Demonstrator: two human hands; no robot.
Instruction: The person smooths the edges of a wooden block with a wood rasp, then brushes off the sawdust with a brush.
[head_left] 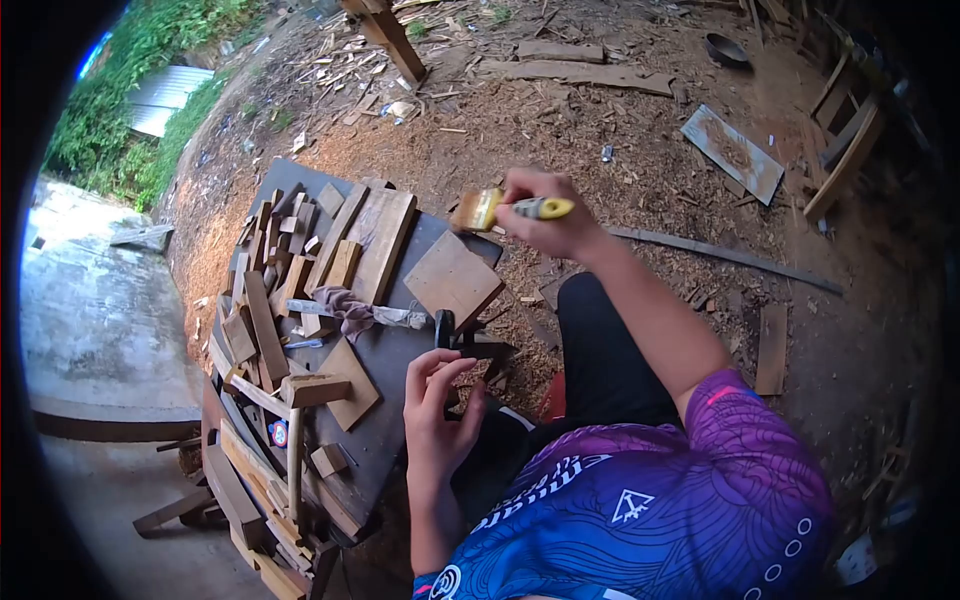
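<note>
Brushing seems to be in hand | brush (484, 209) is held in right grip (553, 234), twelve o'clock from square board (452, 282), contact unclear | left grip (440, 412) is loosely curled, empty | careful bristle placement seems called for

Brush (484, 209) near board (453, 277) on table (395, 370); wood blocks (265, 325) left, cloth (348, 311) between.

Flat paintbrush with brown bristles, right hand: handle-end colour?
Yellow handle end on the flat, brown-bristled paintbrush; shows best in the head view, the only one.
</note>
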